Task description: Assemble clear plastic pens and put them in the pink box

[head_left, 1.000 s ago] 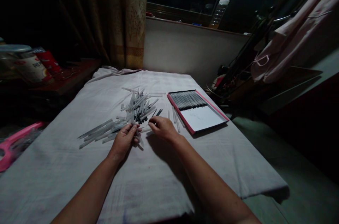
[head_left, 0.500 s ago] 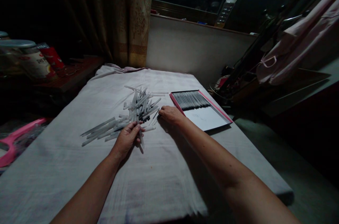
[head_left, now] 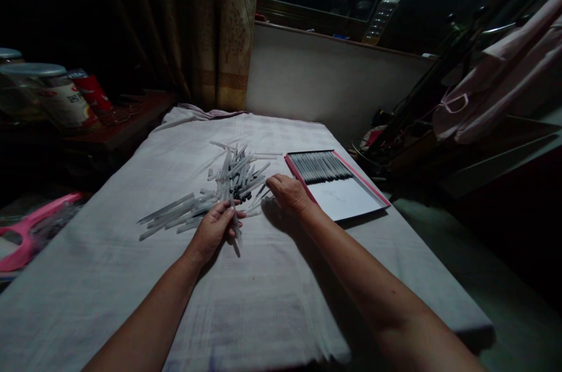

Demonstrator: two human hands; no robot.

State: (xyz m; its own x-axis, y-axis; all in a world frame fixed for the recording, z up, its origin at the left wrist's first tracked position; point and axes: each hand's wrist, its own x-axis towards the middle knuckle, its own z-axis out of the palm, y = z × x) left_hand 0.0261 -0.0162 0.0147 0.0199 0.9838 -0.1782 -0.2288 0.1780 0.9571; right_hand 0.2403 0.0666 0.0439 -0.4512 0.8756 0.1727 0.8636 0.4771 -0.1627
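Observation:
My left hand (head_left: 215, 222) is closed round a translucent white pen barrel (head_left: 237, 237), which slants down toward me. Just beyond it lies a loose pile of pen barrels (head_left: 228, 176), with several small black pen parts (head_left: 246, 195) among them. More barrels (head_left: 169, 217) fan out to the left of that hand. My right hand (head_left: 285, 190) has its fingers pinched together at the right side of the pile. A thin stick shows at its fingertips, but whether it is held is unclear. Close beside that hand is a shallow red-edged box (head_left: 346, 199) with a row of dark-tipped pens (head_left: 320, 167) inside.
A pale checked cloth (head_left: 272, 290) covers the table. On the left, jars (head_left: 65, 99) and a red packet (head_left: 94, 91) stand on a dark side table, with a pink plastic object (head_left: 39, 231) below. A bottle (head_left: 381, 17) is on the windowsill; pink clothing (head_left: 496, 79) hangs at right.
My right hand has risen slightly from the cloth beside the pile, fingers still pinched. My left hand keeps its hold on the barrel. The whole view has shifted a little.

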